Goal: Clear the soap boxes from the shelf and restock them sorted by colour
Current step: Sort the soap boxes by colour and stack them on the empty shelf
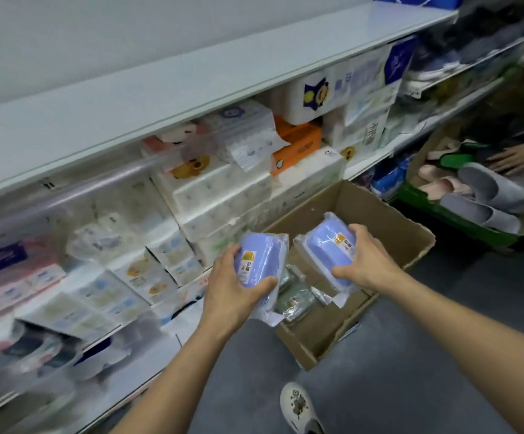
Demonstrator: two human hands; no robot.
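My left hand (232,289) grips a lilac soap box (259,266) in clear plastic wrap, held above the near-left corner of an open cardboard box (389,227) on the floor. My right hand (367,261) grips a second lilac soap box (329,249) over the middle of the carton. Down inside the carton lie green wrapped soap boxes (295,297). A long white shelf (160,89) runs above, its top bare.
Shelves at left hold stacked tissue and toilet-paper packs (217,189). A green crate of grey and pink slippers (486,198) stands at right, with another person's hand (514,158) on it. My white shoe (298,405) is on the grey floor.
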